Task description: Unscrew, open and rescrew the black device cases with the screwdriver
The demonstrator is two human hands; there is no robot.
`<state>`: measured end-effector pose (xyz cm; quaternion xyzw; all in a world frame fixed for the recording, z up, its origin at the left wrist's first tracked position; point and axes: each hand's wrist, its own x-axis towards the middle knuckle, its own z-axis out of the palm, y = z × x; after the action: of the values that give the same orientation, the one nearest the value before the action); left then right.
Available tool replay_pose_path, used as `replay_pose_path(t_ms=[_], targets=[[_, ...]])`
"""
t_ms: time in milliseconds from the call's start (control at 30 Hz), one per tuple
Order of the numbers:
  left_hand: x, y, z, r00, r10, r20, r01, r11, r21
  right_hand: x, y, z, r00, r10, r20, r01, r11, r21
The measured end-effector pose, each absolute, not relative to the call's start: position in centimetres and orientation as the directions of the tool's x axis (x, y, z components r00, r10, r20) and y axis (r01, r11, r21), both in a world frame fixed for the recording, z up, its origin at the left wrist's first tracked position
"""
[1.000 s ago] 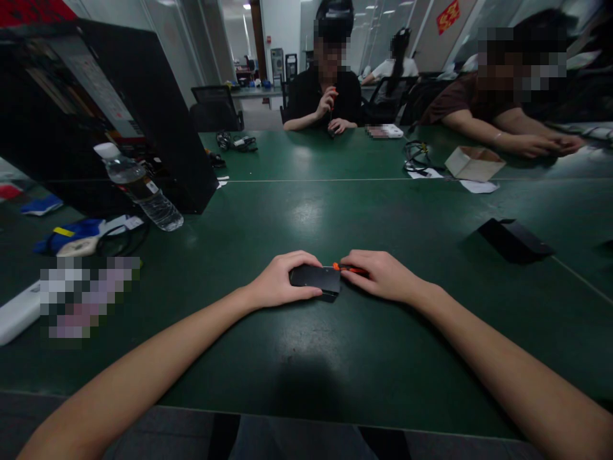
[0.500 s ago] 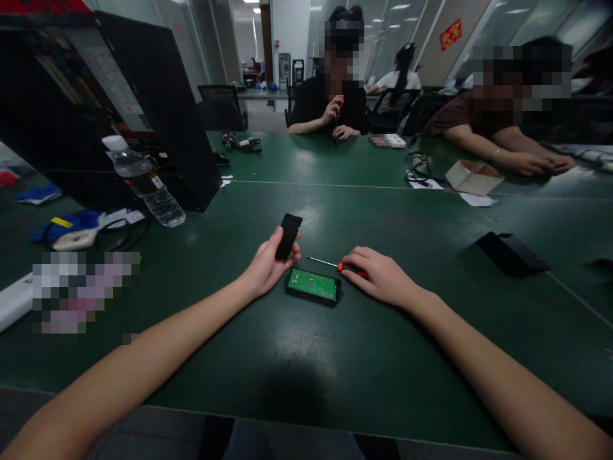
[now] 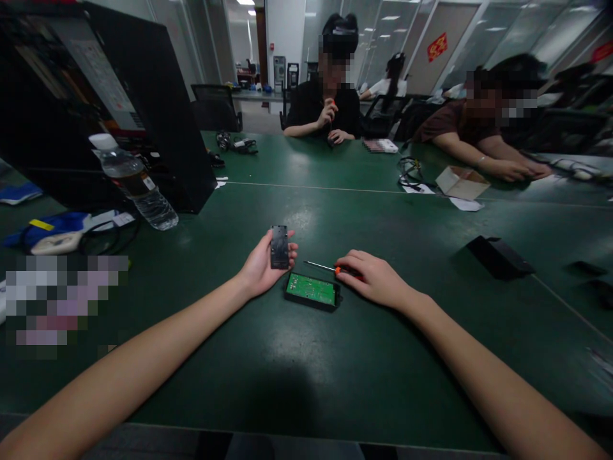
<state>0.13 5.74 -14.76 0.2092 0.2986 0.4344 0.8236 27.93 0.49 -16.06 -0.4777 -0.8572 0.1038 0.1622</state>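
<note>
My left hand (image 3: 262,263) holds a flat black plastic cover (image 3: 280,248), its thumb along one edge and fingers behind, with the cover's face turned up toward me. On the green table just below lies an open black case (image 3: 306,305) with a green circuit board (image 3: 312,289) inside. My right hand (image 3: 371,276) rests on the table to the right of the case, its fingers closed over the red and black handle of a screwdriver (image 3: 320,265). The screwdriver's thin shaft points left, toward the cover, above the case's far edge.
A large black computer case (image 3: 143,96) and a plastic water bottle (image 3: 138,185) stand at the left. To the right lie a black box-like part (image 3: 500,257), an open carton (image 3: 462,184) and cables (image 3: 409,171). Two people sit across the table (image 3: 268,396).
My left hand has turned the black cover so that its broad face now shows, and lowered it slightly. My right hand stays on the screwdriver. The view has shifted a little to the right.
</note>
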Motion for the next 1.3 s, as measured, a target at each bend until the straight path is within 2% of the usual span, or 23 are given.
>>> replay_pose_path(t_ms=[500,667,800,900,1033,1167,1300], targets=[[0.2,6.2,-14.3,0.514,0.795,-0.321,-0.549,0.592,0.589,27.9,0.3,-15.8,-0.491,0.859,0.146,0.786,0.509,-0.351],[0.0,6.3,-14.4,0.55,0.78,-0.298,-0.531,0.602,0.597,27.9,-0.2,-15.4,-0.505,0.812,0.293,0.77,0.577,-0.271],[0.0,6.3,-14.4,0.547,0.781,-0.3,-0.524,0.6,0.605,26.6,-1.5,-14.9,-0.589,0.691,0.419,0.683,0.702,-0.199],[0.1,6.1,-14.2,0.542,0.785,-0.299,-0.519,0.593,0.616,24.4,-2.7,-14.7,-0.666,0.59,0.455,0.592,0.79,-0.158],[0.1,6.0,-14.1,0.532,0.794,-0.295,-0.499,0.575,0.648,21.4,-4.1,-14.9,-0.743,0.536,0.4,0.554,0.829,-0.082],[0.0,6.0,-14.4,0.523,0.801,-0.291,-0.475,0.558,0.681,20.6,-4.4,-14.9,-0.749,0.58,0.32,0.582,0.807,-0.099],[0.0,6.1,-14.6,0.522,0.8,-0.296,-0.459,0.556,0.693,21.5,-4.2,-14.7,-0.749,0.567,0.341,0.568,0.816,-0.109]])
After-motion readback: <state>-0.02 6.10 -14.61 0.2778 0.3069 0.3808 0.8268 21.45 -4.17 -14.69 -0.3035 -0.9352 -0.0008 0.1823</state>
